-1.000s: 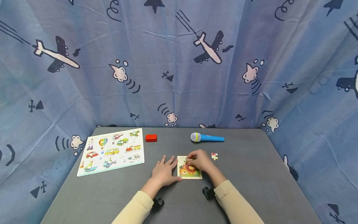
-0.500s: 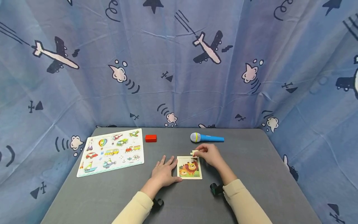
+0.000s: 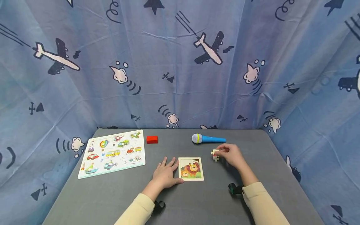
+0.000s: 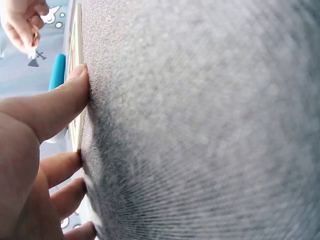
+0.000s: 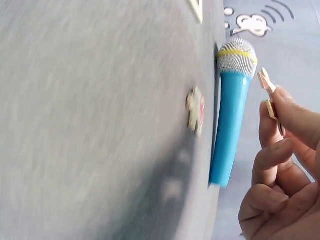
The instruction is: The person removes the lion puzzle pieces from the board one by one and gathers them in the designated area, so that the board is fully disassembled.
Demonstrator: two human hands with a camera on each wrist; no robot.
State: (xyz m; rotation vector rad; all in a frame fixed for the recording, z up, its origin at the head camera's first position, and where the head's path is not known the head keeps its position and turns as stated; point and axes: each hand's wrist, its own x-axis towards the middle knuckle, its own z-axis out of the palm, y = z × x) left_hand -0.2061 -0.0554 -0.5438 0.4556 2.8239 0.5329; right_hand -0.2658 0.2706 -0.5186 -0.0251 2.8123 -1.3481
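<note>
My right hand (image 3: 231, 155) pinches a small jigsaw piece (image 5: 271, 106) between thumb and forefinger, above the table. Just below it a second jigsaw piece (image 5: 195, 111), with some pink on it, lies on the cloth. At the middle of the table is a small square puzzle board (image 3: 191, 180) with a pale rim and a picture of lions. My left hand (image 3: 164, 175) lies flat to its left with spread fingers, and the thumb and forefinger touch the board's edge. The left wrist view shows this board (image 4: 77, 130) edge-on beside those fingers.
Behind the hands lies a blue toy microphone (image 3: 211, 138) with a grey head. A red block (image 3: 152, 139) sits farther left, next to a large white board (image 3: 112, 154) with vehicle pictures. A patterned blue curtain (image 3: 180, 62) hangs along the table's back edge.
My right hand has lifted a jigsaw piece off the lion board and carried it right, over the loose piece. The left hand has stayed in place.
</note>
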